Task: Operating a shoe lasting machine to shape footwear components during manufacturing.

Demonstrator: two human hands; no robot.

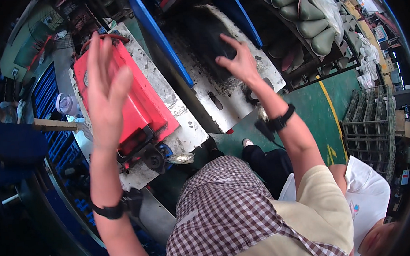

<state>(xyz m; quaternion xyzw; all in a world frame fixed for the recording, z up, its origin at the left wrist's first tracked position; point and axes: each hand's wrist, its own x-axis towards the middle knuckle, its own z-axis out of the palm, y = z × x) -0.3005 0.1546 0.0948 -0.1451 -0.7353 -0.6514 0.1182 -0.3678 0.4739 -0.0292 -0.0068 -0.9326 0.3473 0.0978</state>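
My left hand [107, 99] is raised in front of a red metal casing [140, 111], its fingers stretched out and nothing in them. The casing sits on a worn, pale metal plate [188, 122]. My right hand [242, 63] hangs over a second scuffed metal plate [229, 110], thumb and forefinger spread and empty. Beneath and left of that hand lies a dark, worn patch [200, 48], blurred at its edges. Blue guard bars [165, 46] run along this station. Whether either hand touches a surface I cannot tell.
Grey-green boot-like pieces [309, 20] are heaped on a dark rack at the upper right. A wire rack [369, 127] stands on the green floor [309, 107] with its yellow line. Close on my right is a person in a white shirt [366, 191]. A clear cup [67, 104] is at left.
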